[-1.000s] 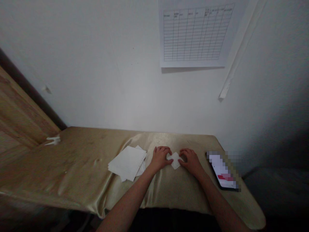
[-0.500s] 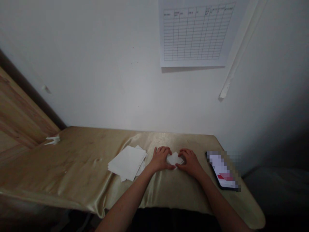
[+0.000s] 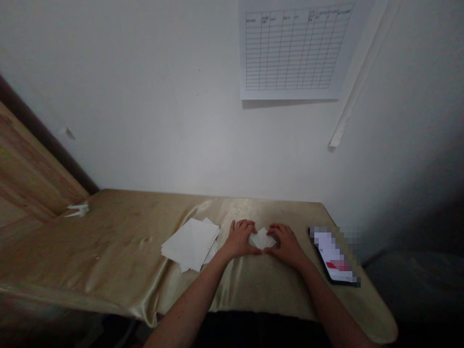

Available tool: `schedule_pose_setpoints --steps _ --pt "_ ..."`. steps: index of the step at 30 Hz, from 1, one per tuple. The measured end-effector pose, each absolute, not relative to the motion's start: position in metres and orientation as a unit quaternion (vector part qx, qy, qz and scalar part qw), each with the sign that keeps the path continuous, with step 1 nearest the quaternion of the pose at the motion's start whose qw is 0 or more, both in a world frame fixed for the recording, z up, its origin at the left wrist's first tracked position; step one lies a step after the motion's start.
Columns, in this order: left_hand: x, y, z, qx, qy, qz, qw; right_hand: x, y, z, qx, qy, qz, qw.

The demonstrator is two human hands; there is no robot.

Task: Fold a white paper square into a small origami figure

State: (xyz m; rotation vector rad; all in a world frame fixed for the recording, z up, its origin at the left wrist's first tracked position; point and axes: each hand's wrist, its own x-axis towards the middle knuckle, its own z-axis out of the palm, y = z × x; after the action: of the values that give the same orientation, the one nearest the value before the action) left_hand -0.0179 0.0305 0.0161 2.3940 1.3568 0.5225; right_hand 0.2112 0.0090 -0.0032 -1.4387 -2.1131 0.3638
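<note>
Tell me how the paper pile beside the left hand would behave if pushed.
The paper pile would probably fan apart, since its sheets lie at differing angles. Each looks thin, so likely light and floppy. The shiny cloth beneath may let it slide easily.

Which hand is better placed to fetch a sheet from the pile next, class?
Probably the left hand: it lies between the pile of sheets and the small paper, nearer the pile. The right hand sits across that paper, nearer the phone.

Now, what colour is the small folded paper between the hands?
The small folded paper looks white in the head view.
</note>
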Motion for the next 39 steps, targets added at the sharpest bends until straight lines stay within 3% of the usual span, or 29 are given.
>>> schedule_pose_setpoints --steps 11,39 --pt "-0.013 0.032 0.013 0.822 0.493 0.231 0.167 0.212 0.017 -0.014 -0.535 -0.775 0.125 0.313" --pt "-0.007 0.029 0.021 0.820 0.499 0.211 0.184 0.210 0.015 -0.009 -0.548 -0.759 0.150 0.319"
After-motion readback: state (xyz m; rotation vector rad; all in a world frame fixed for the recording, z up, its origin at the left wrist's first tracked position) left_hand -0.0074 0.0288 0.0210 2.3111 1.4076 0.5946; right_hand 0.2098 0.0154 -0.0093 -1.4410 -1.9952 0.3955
